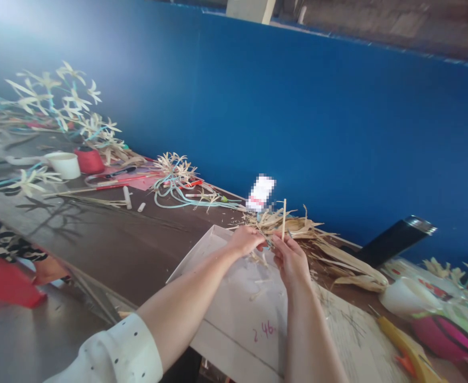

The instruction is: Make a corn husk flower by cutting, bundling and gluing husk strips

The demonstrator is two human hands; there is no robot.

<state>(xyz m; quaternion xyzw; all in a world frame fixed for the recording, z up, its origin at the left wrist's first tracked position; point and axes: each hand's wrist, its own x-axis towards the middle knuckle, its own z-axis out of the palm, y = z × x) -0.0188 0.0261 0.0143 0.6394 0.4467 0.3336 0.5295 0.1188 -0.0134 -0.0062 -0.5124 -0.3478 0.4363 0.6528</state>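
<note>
**Q:** How many hands are there, and what do they hold?

**A:** Two, both mine. My right hand (292, 260) is closed, with thumb and fingers pinched on one thin stick (284, 215). The stick stands upright out of the grip. My left hand (246, 240) is curled nearly shut, and its fingertips meet the right hand at the stick's foot. I cannot tell whether it grips the stick or a strip of husk.

**Q:** What lies about them?

**A:** One white board (202, 255) lies under both hands, with a few scraps on it. One heap of husks (317, 234) lies just beyond my fingers and trails off to the right. One black flask (395, 239) is well to the right of my right hand, beyond the husks. There are two white cups. One cup (399, 298) is to the right of my right hand, nearer to me than the flask. The second cup (66, 165) is far to the left of my left hand, just beside one red spool (89, 159). The straw flowers (58, 101) beyond it are too blurred to count.
</note>
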